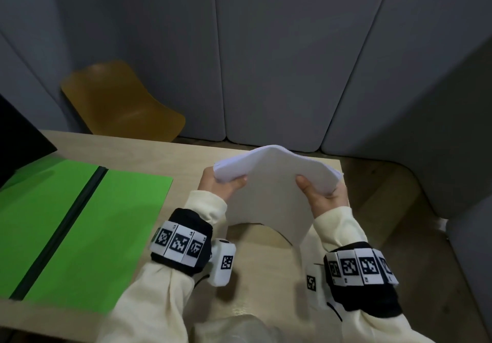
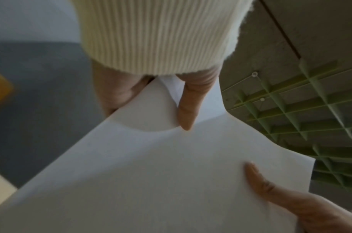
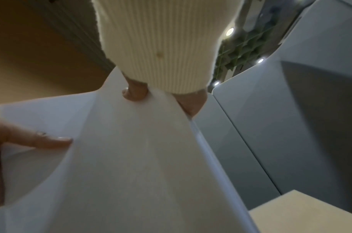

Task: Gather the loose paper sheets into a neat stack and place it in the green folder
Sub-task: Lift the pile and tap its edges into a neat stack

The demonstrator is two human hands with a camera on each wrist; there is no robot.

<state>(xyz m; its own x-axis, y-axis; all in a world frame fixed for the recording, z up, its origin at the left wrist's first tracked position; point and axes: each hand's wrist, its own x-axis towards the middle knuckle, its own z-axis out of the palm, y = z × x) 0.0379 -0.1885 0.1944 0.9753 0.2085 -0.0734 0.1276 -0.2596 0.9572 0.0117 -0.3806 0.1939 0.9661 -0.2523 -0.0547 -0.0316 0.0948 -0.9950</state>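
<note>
Both hands hold a stack of white paper sheets (image 1: 271,188) upright above the wooden table (image 1: 255,270), its top bowed over. My left hand (image 1: 223,183) grips the stack's left edge, thumb on the near face. My right hand (image 1: 323,192) grips the right edge in the same way. The sheets (image 2: 151,165) fill the left wrist view, with my left thumb (image 2: 188,104) pressed on them. In the right wrist view the stack (image 3: 131,165) rises toward my right hand (image 3: 151,97). The green folder (image 1: 87,225) lies open and flat on the table at the left.
A dark screen edge (image 1: 18,140) overhangs the folder's far left corner. An orange chair (image 1: 119,103) stands behind the table against grey padded wall panels (image 1: 266,49). The table's right edge (image 1: 343,172) lies just beyond my right hand.
</note>
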